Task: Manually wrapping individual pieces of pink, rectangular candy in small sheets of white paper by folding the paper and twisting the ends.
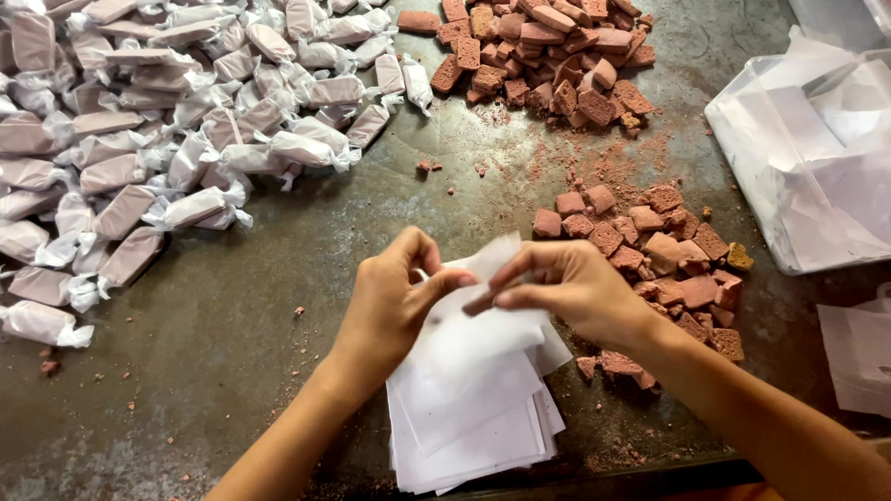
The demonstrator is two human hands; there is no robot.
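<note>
Left hand (390, 301) and right hand (566, 289) pinch one white sheet (483, 320) between them, fingers closed narrowly on it, above the paper stack (469, 427) on the table (251, 306). The right fingers possibly hold a brown piece; unclear. Bare pieces (650, 250) lie right, wrapped sweets (158, 121) left.

light: soft, even, dim-warm | shadows: faint under hands (483, 297) | glare: white wrappers (167, 111) overexposed | focus: sharp
</note>
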